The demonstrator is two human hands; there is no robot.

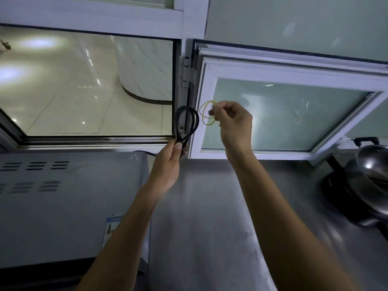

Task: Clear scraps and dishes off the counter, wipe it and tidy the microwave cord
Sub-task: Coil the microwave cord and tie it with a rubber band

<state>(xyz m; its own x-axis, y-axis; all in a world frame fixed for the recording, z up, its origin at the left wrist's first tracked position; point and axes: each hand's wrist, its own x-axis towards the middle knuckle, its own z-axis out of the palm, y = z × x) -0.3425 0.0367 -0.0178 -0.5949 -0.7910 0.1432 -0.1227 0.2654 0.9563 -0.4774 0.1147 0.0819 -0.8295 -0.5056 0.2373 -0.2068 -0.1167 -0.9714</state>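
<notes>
The black microwave cord (187, 122) is folded into upright loops, and my left hand (169, 164) pinches them at their base above the counter's back edge. A stretch of the cord runs from under that hand toward the rear of the grey microwave (69, 198) on the left. To the right, my right hand (233, 124) holds a thin yellow rubber band (206, 112) by fingertips, the band hanging open just beside the cord loops without touching them.
The steel counter (210, 206) stretches between the microwave and a dark cooker with a metal pot (367, 179) at the right edge. Behind the hands an inward-swung window sash (294, 72) projects over the counter. An open window pane lies at the left.
</notes>
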